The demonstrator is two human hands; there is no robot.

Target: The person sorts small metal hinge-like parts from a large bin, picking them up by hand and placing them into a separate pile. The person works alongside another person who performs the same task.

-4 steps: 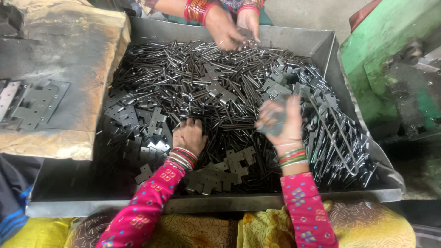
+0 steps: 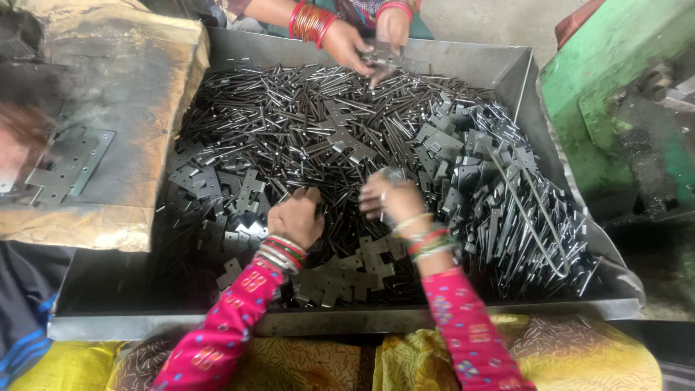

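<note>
Both hands are down in the metal tray (image 2: 239,47), left hand (image 2: 295,219) curled into the pins (image 2: 289,108), right hand (image 2: 391,200) loosely pinching a small plate (image 2: 393,174).

pins and flat plates filled the wide metal tray (image 2: 521,69); a worn cardboard box (image 2: 108,108) sat left, a machine (image 2: 622,87) right.

The right hand (image 2: 391,201) is blurred, so its grip cannot be told. The left hand (image 2: 297,217) hides its fingertips among the pins (image 2: 289,116). At the tray (image 2: 507,65) far edge, a co-worker's arms are cut off.
</note>
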